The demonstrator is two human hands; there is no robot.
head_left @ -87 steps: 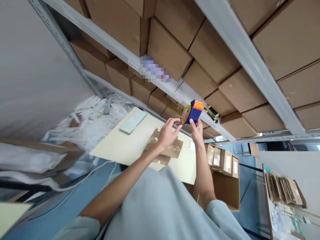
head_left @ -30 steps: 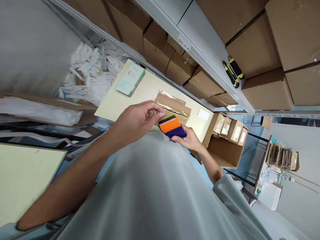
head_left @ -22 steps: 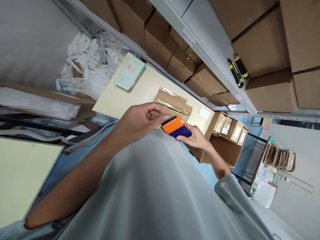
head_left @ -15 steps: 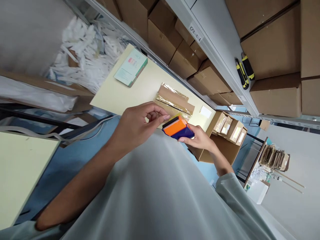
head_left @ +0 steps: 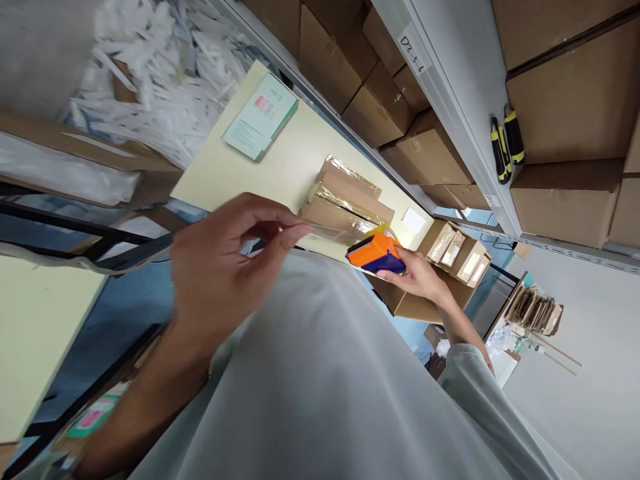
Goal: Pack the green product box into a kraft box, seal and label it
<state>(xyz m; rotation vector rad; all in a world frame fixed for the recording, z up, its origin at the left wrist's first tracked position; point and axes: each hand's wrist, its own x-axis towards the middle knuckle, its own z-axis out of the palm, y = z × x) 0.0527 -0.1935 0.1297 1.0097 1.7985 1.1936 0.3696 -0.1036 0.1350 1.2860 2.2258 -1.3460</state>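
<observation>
My right hand (head_left: 417, 275) grips an orange and dark blue tape dispenser (head_left: 376, 254) with a yellowish roll in it. From the dispenser a strip of clear tape (head_left: 333, 232) stretches to my left hand (head_left: 235, 257), whose thumb and forefinger pinch its free end. Just beyond the strip, a cardboard box (head_left: 350, 198) lies on the cream tabletop (head_left: 295, 177), with shiny tape across its top. Part of that box is hidden behind the strip and the dispenser.
A pale green printed booklet or packet (head_left: 261, 117) lies farther along the table. Right of the table, an open carton (head_left: 423, 303) holds several small boxes. Shelves with cartons (head_left: 425, 157) run along the back; two yellow-black cutters (head_left: 507, 145) rest on one. White scraps (head_left: 150, 87) fill the upper left.
My left hand has moved left, away from the dispenser, drawing out a length of tape. My right hand and the dispenser have shifted slightly right.
</observation>
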